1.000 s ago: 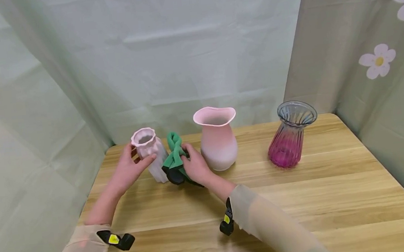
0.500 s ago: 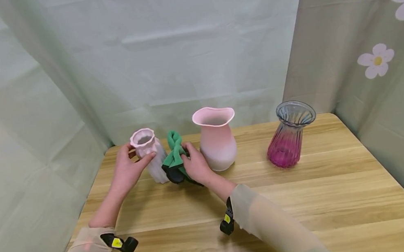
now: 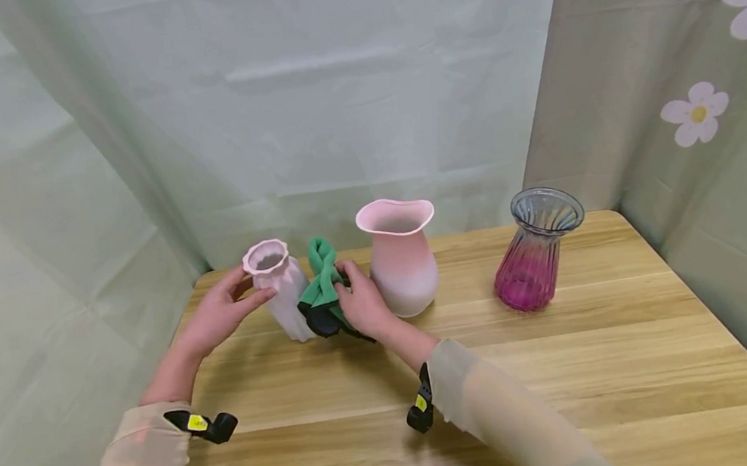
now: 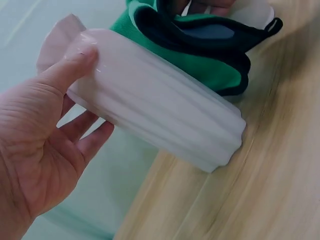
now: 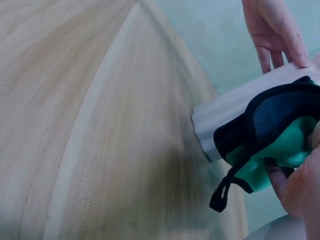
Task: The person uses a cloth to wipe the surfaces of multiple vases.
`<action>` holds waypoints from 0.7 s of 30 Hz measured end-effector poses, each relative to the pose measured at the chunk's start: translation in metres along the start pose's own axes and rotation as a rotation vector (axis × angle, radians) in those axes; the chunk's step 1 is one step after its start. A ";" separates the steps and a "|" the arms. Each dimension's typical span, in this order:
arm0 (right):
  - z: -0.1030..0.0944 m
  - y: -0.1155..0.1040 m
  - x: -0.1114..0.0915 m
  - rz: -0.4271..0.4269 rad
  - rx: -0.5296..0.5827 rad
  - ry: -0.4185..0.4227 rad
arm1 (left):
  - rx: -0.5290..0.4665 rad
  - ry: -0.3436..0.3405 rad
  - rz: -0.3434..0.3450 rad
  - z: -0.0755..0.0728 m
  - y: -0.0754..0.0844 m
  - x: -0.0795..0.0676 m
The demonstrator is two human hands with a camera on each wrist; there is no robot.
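Observation:
A small pale pink fluted vase (image 3: pixel 280 292) with a scalloped rim stands at the back left of the table. My left hand (image 3: pixel 221 313) holds it just below the rim; the left wrist view shows the thumb (image 4: pixel 75 62) on the near side and fingers curling behind. Right of it, my right hand (image 3: pixel 360 303) grips a bunched green cloth with black edging (image 3: pixel 321 291), its fingers sunk in the folds. The cloth lies against the vase's side, and a black loop (image 5: pixel 220 197) hangs from it in the right wrist view.
Right behind my right hand stands a larger pink-and-white vase (image 3: pixel 405 271) with a wavy flared rim. Farther right is a ribbed glass vase (image 3: pixel 534 269), grey above and magenta below. Fabric curtains (image 3: pixel 359 98) rise around the wooden table (image 3: pixel 567 387).
My left thumb has slid left across the small vase's neck, and the left forearm has shifted slightly left. The right hand and the cloth have barely moved.

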State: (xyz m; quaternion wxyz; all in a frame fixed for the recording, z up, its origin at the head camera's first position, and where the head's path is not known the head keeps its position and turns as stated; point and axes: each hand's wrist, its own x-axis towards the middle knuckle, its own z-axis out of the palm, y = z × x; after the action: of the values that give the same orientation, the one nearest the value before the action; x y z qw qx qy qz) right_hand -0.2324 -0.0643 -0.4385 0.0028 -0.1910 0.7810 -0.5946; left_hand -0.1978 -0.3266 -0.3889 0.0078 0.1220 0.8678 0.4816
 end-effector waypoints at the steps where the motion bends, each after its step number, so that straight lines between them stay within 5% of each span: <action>1: 0.001 -0.001 0.001 0.000 0.000 0.002 | -0.006 -0.008 0.000 -0.001 -0.001 0.000; 21: 0.012 -0.040 0.025 -0.035 0.002 0.011 | 0.013 -0.016 0.011 -0.002 -0.007 0.001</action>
State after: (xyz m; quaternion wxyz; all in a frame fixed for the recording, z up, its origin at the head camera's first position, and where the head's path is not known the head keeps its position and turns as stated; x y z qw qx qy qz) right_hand -0.2411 -0.0923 -0.3991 -0.0117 -0.2014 0.7769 -0.5964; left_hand -0.2006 -0.3311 -0.3938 0.0113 0.1305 0.8701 0.4751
